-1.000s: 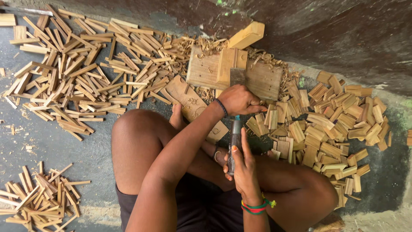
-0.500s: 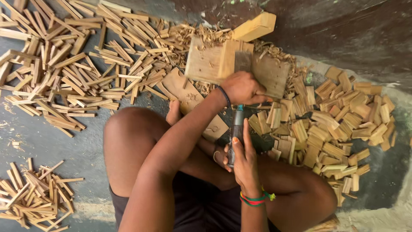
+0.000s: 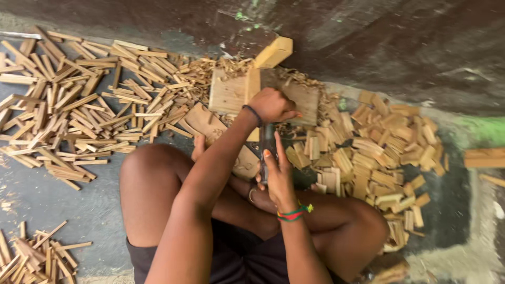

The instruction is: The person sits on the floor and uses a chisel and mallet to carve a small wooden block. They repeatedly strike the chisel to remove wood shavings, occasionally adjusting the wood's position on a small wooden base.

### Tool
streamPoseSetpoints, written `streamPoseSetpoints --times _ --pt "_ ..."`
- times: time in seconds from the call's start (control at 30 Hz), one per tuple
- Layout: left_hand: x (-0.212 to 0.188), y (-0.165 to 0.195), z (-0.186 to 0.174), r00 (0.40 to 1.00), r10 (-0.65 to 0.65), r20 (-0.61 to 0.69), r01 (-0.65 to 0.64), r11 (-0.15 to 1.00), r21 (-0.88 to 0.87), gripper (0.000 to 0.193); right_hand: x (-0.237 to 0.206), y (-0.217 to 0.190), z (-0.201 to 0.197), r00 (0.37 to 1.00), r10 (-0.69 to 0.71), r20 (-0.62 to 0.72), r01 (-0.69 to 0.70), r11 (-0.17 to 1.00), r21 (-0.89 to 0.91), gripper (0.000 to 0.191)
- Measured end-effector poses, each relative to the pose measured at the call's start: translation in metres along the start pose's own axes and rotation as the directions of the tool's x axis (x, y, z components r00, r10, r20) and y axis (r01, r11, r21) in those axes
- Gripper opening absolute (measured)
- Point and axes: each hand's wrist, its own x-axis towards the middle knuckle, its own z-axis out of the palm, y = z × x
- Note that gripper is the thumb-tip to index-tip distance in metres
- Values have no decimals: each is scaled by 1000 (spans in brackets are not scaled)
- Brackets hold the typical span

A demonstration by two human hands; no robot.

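I sit cross-legged on the floor. My left hand (image 3: pixel 271 105), with a black band at the wrist, is a closed fist at the top end of a dark metal tool (image 3: pixel 267 143), just in front of a flat wooden block (image 3: pixel 227 93). My right hand (image 3: pixel 279 176), with a red and green bracelet, lies along the tool's lower part with its fingers stretched up the blade. A pale wooden bar (image 3: pixel 273 51) leans on the block's far edge. What sits under the fist is hidden.
A wide spread of thin split sticks (image 3: pixel 79 110) lies to the left, with a smaller heap (image 3: pixel 31 257) at the lower left. Short chunky wood pieces (image 3: pixel 384 142) are piled to the right. A dark wall (image 3: pixel 368 47) rises behind, and shavings surround the block.
The view has shifted a little to the right and down. Both hands stay on the tool. The left fist has edged slightly closer to the wooden block.
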Motion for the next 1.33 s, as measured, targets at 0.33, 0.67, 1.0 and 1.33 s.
streamPoseSetpoints --times 0.33,0.67,1.0,1.33 --pt "-37 28 -22 935 -52 -350 59 998 9 32 -28 6 -69 978 -123 -166 162 956 245 67" --pt "-56 3 -40 858 -407 -314 474 863 175 51 -46 40 -79 980 -29 -195 60 987 151 73" --pt "-65 0 -28 829 -461 -318 531 826 187 40 -43 54 -71 988 65 -137 -54 995 84 75" --pt "-61 -7 -29 771 -549 -323 610 783 124 36 -52 54 -74 988 44 -151 -23 990 136 79"
